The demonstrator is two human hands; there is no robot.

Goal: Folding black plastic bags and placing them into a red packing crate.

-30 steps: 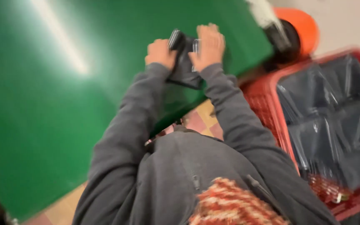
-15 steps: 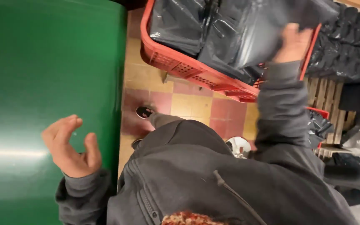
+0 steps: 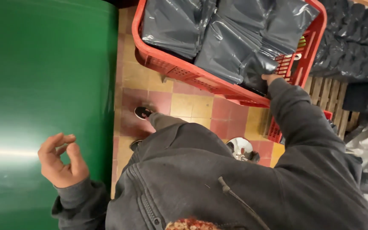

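1. Dark grey plastic bags (image 3: 235, 38) lie stacked in the red crate (image 3: 167, 64) in the head view; my right hand (image 3: 270, 79) reaches into the crate's near corner, fingers on one bag, though I cannot tell whether they grip it.
2. My left hand (image 3: 60, 159) hovers over the green table (image 3: 39, 76), holding nothing, fingers loosely curled, thumb near the forefinger.
3. Below me, yellow and red floor tiles (image 3: 184, 100) and my shoe (image 3: 142, 112) show.

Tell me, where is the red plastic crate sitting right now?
The red crate sits at the top of the head view, right of the green table, filled with dark plastic bags that the right hand reaches into.
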